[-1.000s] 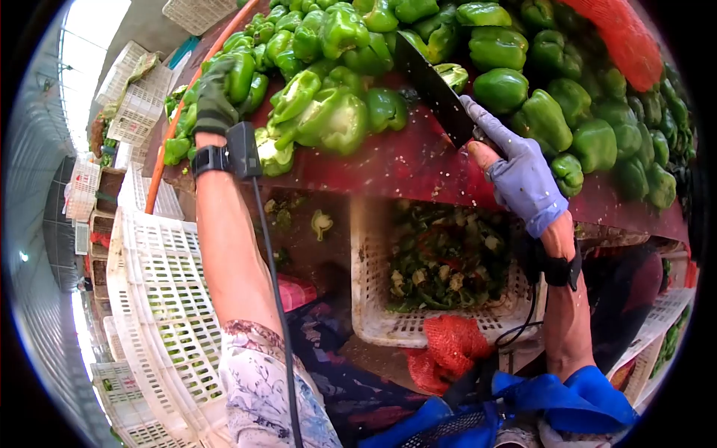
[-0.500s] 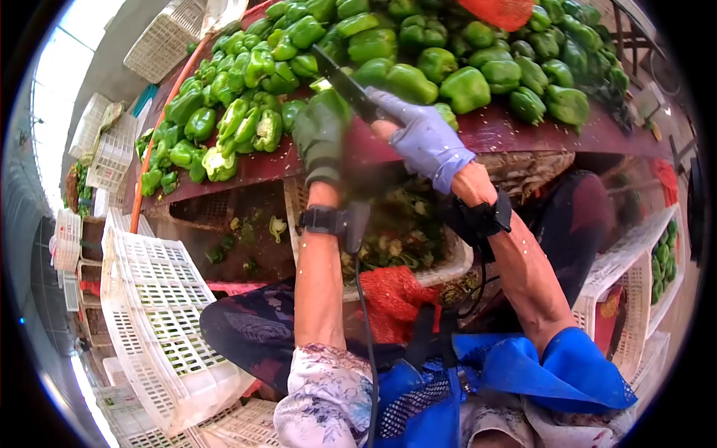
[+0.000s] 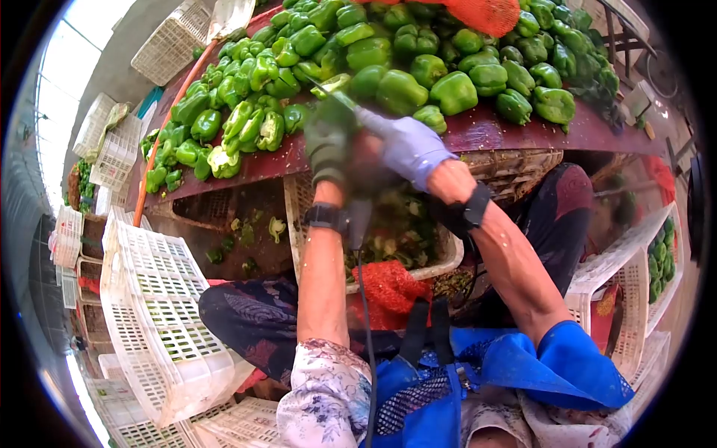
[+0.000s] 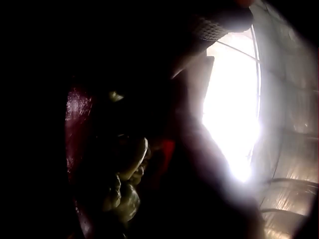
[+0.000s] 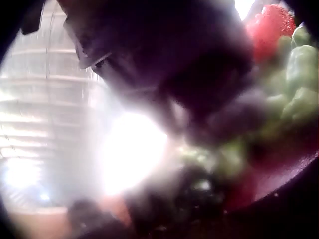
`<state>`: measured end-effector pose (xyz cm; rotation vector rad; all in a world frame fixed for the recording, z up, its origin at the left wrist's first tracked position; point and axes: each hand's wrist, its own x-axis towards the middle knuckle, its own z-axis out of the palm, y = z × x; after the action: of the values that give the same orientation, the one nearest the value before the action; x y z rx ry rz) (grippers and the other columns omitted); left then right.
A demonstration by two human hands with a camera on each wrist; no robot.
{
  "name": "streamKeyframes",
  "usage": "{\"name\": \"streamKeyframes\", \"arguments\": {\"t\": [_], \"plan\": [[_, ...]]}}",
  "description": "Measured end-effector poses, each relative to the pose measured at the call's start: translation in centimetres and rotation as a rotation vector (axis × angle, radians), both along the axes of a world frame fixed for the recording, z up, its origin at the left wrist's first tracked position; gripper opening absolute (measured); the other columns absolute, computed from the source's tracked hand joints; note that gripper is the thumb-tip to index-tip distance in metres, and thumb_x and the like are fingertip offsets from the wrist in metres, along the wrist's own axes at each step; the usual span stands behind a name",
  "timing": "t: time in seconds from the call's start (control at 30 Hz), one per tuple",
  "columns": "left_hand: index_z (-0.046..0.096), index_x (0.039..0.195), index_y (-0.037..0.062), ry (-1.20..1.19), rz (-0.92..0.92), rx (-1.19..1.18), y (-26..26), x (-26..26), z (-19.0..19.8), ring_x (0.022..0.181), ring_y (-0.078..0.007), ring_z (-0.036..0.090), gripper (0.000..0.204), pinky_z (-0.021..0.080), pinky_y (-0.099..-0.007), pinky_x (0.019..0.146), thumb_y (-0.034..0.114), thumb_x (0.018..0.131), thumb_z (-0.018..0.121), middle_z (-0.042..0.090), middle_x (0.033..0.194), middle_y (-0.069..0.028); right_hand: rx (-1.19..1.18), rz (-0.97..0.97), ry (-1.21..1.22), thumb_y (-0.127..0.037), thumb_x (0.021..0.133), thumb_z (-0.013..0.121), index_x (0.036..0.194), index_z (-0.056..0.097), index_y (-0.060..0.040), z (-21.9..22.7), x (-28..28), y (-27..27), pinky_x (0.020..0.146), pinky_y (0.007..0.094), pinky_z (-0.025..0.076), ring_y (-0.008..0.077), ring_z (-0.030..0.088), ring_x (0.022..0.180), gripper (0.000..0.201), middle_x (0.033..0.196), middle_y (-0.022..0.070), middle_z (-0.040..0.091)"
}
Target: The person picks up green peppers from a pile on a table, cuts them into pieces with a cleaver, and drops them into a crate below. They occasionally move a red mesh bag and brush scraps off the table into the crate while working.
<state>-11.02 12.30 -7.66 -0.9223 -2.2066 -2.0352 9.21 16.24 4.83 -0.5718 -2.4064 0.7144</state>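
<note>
My right hand (image 3: pixel 412 147), in a pale purple glove, grips a knife (image 3: pixel 342 97) whose blade points up and left. Close against it is my left hand (image 3: pixel 326 153) in a dark green glove, holding a green pepper (image 3: pixel 337 110) beside the blade. A blur over this spot hides most of the pepper and the fingertips. A pale-edged cut pepper (image 3: pixel 329 85) shows just beyond the blade. Cut peppers (image 3: pixel 250 128) lie to the left of my hands, whole ones (image 3: pixel 401 91) beyond and to the right. Deep shadow hides the left hand's work in its wrist view.
The peppers are heaped on a dark red tabletop (image 3: pixel 515 139). Below its edge, between my knees, stands a white crate (image 3: pixel 446 261) of trimmings, with red netting (image 3: pixel 388 287) in front. An upturned-looking white basket (image 3: pixel 160 299) leans at the left. More red netting (image 3: pixel 485 15) lies on the heap.
The left hand has come right from the pile at the left to meet the right hand. The right hand with the knife has moved left. The head view has shifted and shows more of the table.
</note>
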Motion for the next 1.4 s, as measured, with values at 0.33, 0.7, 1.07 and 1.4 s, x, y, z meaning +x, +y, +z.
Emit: {"name": "streamKeyframes", "arguments": {"t": [0.33,0.7,1.07,1.4], "plan": [[0.052,0.114,0.0022,-0.417,-0.22,0.109,-2.5,2.7,3.4,0.055,-0.0147,0.058,0.025,0.049,-0.0286,0.045,0.015,0.095,0.062,0.063,0.081,-0.0064,-0.19,0.156,-0.335,-0.02,0.092,0.059,0.141,0.054,-0.0161,4.0,-1.2,2.0,0.055,0.0372,0.049,0.0215,0.059,0.056,0.049,0.073,0.0153,0.066],[0.057,0.11,0.0013,0.448,-0.241,-0.142,-3.9,2.1,4.3,0.061,-0.0157,0.062,0.025,0.053,-0.0309,0.052,0.017,0.093,0.066,0.066,0.086,-0.0077,-0.136,0.189,-0.323,-0.017,0.091,0.054,0.146,0.047,-0.0178,2.8,-2.0,0.5,0.068,0.0406,0.053,0.0308,0.068,0.072,0.056,0.085,0.0223,0.069],[0.063,0.105,0.0055,-0.467,-0.261,0.052,-4.0,0.2,1.9,0.065,-0.0196,0.062,0.017,0.053,-0.0351,0.055,0.018,0.093,0.066,0.066,0.084,-0.0049,-0.19,0.17,-0.357,-0.01,0.093,0.049,0.146,0.048,-0.0185,1.5,-3.9,0.4,0.063,0.04,0.053,0.0266,0.065,0.071,0.053,0.082,0.0147,0.067],[0.053,0.114,0.0073,-0.344,0.079,0.187,-5.3,-0.3,-0.4,0.063,-0.0187,0.062,0.022,0.056,-0.0334,0.052,0.021,0.097,0.06,0.062,0.09,-0.0065,-0.138,0.192,-0.178,-0.021,0.094,0.053,0.121,0.061,-0.0069,3.3,-1.6,0.7,0.068,0.0464,0.054,0.0389,0.067,0.075,0.031,0.085,0.0235,0.067]]}}
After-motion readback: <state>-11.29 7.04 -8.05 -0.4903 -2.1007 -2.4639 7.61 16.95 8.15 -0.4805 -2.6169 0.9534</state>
